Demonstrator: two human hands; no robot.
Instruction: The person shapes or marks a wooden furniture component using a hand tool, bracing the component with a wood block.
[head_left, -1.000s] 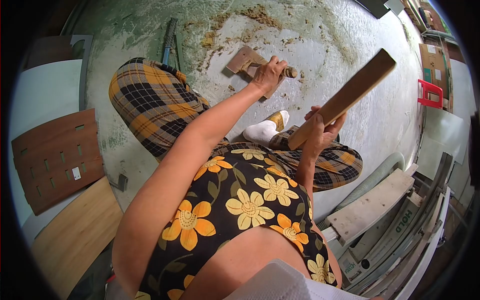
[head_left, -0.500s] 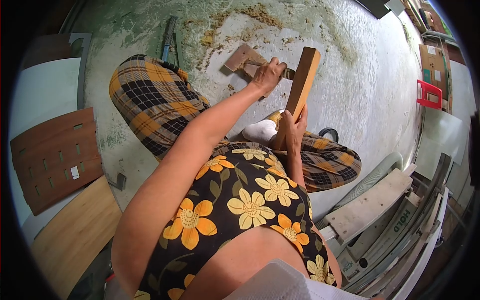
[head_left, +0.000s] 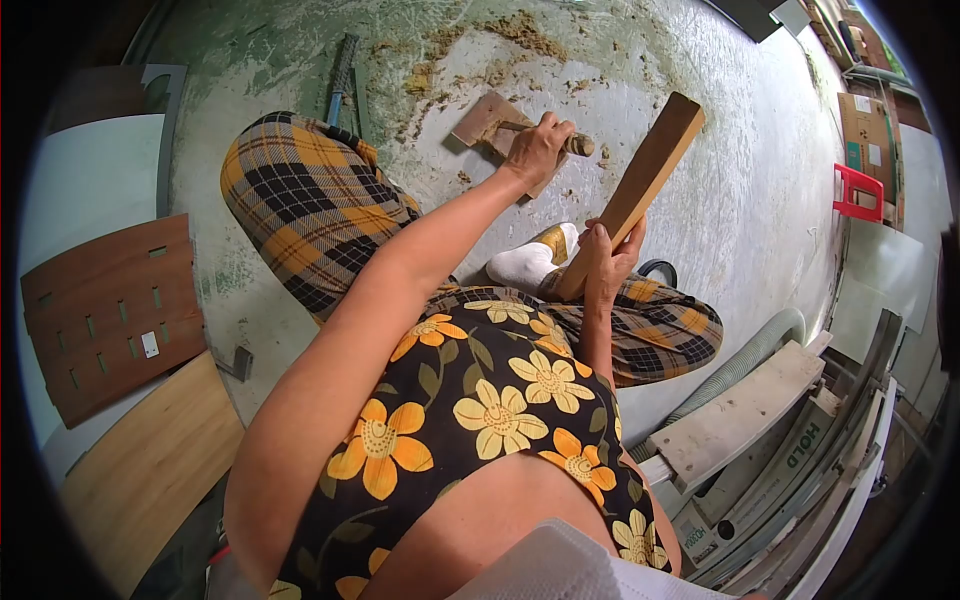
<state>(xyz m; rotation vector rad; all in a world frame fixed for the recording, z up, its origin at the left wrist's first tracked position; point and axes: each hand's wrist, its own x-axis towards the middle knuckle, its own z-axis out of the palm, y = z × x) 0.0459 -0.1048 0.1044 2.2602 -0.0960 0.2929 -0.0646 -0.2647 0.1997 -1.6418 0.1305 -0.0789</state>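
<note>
My left hand (head_left: 540, 155) is closed around a chisel (head_left: 580, 146) whose round wooden handle end sticks out to the right. Its thin shaft points left, over a flat brown piece of wood (head_left: 480, 118) on the floor; the cutting tip is hard to make out. My right hand (head_left: 612, 262) grips the lower part of a long, squared wooden block (head_left: 648, 170). The block tilts up to the right, apart from the chisel handle.
Wood debris (head_left: 525, 35) litters the concrete floor ahead. A blue-handled tool (head_left: 338, 85) lies beyond my left knee. Brown slotted panels (head_left: 115, 310) lean at left. A grey hose (head_left: 745, 355) and stacked boards (head_left: 745, 410) stand at right, a red stool (head_left: 858, 192) farther off.
The wooden block in my right hand has swung right, away from the chisel's handle end, which now shows fully. My left hand has stayed in nearly the same place.
</note>
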